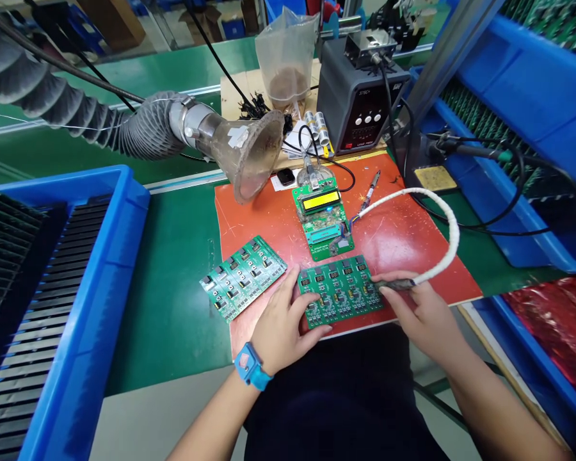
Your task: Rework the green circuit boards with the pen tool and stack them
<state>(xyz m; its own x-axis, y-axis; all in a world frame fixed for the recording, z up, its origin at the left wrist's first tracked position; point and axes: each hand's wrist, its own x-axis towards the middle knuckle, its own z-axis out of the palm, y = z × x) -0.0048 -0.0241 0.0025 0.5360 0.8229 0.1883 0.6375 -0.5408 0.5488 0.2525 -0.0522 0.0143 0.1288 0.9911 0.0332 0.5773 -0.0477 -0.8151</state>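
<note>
the left hand (pixel 281 326) lies spread on a green circuit board (pixel 340 298) at the front edge of the orange-red work mat (pixel 273 218), while the right hand (pixel 422 314) pinches a dark handpiece (pixel 393 285) on a white sheathed cable (pixel 441 237) at that board's right end. the step in hand looks like close work on this board, and the next touch would call for it to stay steady. the handpiece's tip is too small and shadowed to make out, so any contact with the board cannot be told.
</note>
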